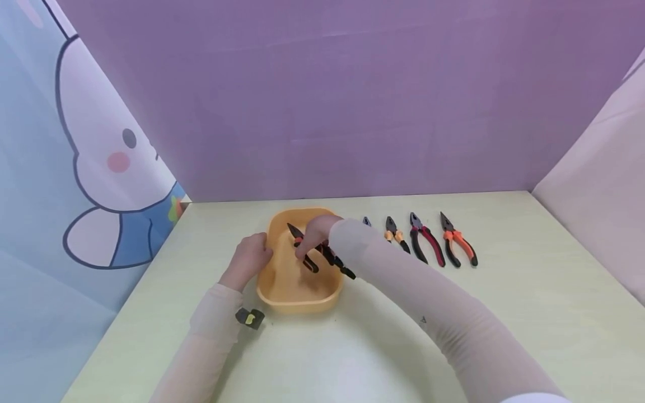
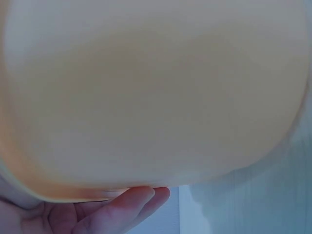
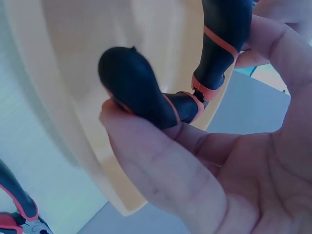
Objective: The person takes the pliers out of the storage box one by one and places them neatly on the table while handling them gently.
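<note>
My left hand (image 1: 248,257) grips the left rim of a yellow-orange plastic basin (image 1: 299,307). Its fingers also show at the basin wall (image 2: 146,97) in the left wrist view. Over the basin, my right hand (image 1: 313,235) holds a pair of needle-nose pliers (image 1: 308,263) with black handles and orange-red trim. The jaws point toward the far left and the handles are spread apart. In the right wrist view, thumb and fingers pinch one black handle (image 3: 131,83), and the other handle (image 3: 219,44) lies against the fingers. The sleeve and hand partly hide the pliers in the head view.
To the right of the basin, several pliers lie in a row: one mostly hidden by my right arm (image 1: 367,221), one with yellow-black handles (image 1: 393,226), one red-black (image 1: 427,238) and one orange-black (image 1: 457,240). A purple backdrop (image 1: 353,112) rises behind the table (image 1: 514,313).
</note>
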A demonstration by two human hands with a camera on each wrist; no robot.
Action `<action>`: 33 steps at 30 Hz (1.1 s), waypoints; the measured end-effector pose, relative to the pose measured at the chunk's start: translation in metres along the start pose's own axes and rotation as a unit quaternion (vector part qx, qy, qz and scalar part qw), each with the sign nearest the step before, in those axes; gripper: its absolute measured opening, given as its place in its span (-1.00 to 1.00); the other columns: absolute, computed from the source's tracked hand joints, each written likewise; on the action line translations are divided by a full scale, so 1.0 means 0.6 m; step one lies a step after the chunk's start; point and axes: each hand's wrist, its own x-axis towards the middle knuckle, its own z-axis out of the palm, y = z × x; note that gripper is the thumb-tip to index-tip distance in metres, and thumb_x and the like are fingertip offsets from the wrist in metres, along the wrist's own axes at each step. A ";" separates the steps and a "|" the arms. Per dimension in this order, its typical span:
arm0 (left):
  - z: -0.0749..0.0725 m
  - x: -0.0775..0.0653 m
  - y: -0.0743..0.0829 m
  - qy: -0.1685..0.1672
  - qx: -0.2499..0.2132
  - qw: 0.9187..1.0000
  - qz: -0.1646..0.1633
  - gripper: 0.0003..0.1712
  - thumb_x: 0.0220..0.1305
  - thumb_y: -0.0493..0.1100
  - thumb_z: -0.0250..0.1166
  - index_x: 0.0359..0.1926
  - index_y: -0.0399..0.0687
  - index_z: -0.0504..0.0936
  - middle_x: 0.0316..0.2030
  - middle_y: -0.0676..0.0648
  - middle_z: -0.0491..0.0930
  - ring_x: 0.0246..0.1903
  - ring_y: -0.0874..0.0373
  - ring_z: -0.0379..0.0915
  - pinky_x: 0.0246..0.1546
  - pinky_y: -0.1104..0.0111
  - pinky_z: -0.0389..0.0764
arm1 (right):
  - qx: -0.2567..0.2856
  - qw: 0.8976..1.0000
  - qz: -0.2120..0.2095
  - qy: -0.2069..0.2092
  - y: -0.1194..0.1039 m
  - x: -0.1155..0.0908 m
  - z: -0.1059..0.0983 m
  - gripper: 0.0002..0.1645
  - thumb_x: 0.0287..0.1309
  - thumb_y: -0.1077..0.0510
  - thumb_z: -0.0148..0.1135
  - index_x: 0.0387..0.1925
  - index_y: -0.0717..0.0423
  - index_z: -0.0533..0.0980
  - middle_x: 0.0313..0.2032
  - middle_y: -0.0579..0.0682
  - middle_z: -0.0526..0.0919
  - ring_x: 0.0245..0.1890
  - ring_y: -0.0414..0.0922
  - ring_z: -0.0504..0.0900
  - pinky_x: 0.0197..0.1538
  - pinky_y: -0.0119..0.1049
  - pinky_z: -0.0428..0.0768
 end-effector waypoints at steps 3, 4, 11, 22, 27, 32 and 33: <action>0.000 -0.001 -0.001 0.004 0.000 1.000 0.003 -0.93 0.18 -0.36 0.06 -0.33 -0.30 0.46 -0.51 -0.15 0.46 -0.53 0.06 0.38 -0.54 0.36 0.44 | 0.014 1.000 -0.003 -0.011 0.000 -0.003 -0.001 -0.29 -0.14 -0.32 0.31 -0.01 0.01 0.49 0.00 -0.02 0.51 -0.27 -0.10 0.60 -0.35 -0.28 0.61; 0.000 0.000 -0.002 0.005 0.001 1.000 0.005 -0.93 0.18 -0.36 0.06 -0.34 -0.30 0.46 -0.51 -0.15 0.45 -0.53 0.06 0.37 -0.54 0.36 0.44 | 0.021 1.000 -0.003 -0.014 0.000 -0.004 -0.001 -0.29 -0.14 -0.31 0.32 0.00 0.02 0.49 0.01 -0.01 0.52 -0.27 -0.09 0.60 -0.35 -0.28 0.62; 0.003 0.000 -0.005 0.013 0.005 1.000 0.019 -0.96 0.15 -0.35 0.08 -0.39 -0.29 0.45 -0.54 -0.14 0.44 -0.55 0.07 0.36 -0.56 0.36 0.43 | 0.017 1.000 -0.013 0.002 0.006 -0.018 -0.005 -0.24 -0.17 -0.28 0.33 0.02 0.06 0.44 0.06 0.02 0.50 -0.47 -0.10 0.58 -0.47 -0.30 0.61; 0.003 -0.003 -0.007 0.019 -0.001 0.999 0.027 -0.94 0.11 -0.36 0.08 -0.47 -0.23 0.39 -0.58 -0.11 0.40 -0.58 0.07 0.32 -0.58 0.37 0.40 | 0.064 0.997 -0.039 0.004 0.034 -0.042 -0.007 -0.01 -0.12 -0.22 0.34 0.31 0.09 0.22 0.23 0.00 0.37 -0.25 0.00 0.64 -0.17 -0.16 0.63; 0.006 -0.004 -0.007 0.015 0.001 1.000 0.025 -0.94 0.12 -0.36 0.07 -0.47 -0.23 0.39 -0.58 -0.11 0.40 -0.58 0.08 0.33 -0.58 0.38 0.40 | 0.154 0.988 -0.031 -0.014 0.047 -0.050 -0.006 0.05 -0.10 -0.08 0.41 0.37 0.13 0.12 0.30 0.06 0.29 0.01 0.08 0.56 -0.03 -0.10 0.59; 0.003 -0.007 -0.006 0.015 0.001 1.000 0.024 -0.95 0.11 -0.36 0.08 -0.46 -0.24 0.40 -0.58 -0.11 0.41 -0.58 0.08 0.33 -0.58 0.38 0.40 | 0.089 0.995 -0.046 -0.009 0.059 -0.057 -0.009 -0.34 -0.10 -0.15 0.37 -0.06 0.18 0.39 -0.01 0.07 0.52 -0.28 -0.03 0.65 -0.25 -0.19 0.63; 0.002 -0.007 -0.005 0.016 0.002 1.000 0.025 -0.95 0.11 -0.36 0.08 -0.46 -0.24 0.40 -0.58 -0.11 0.40 -0.58 0.08 0.33 -0.58 0.38 0.40 | 0.055 0.997 -0.052 -0.001 0.062 -0.058 -0.010 -0.40 -0.10 -0.20 0.34 -0.19 0.14 0.40 -0.11 0.05 0.54 -0.38 -0.06 0.64 -0.32 -0.21 0.62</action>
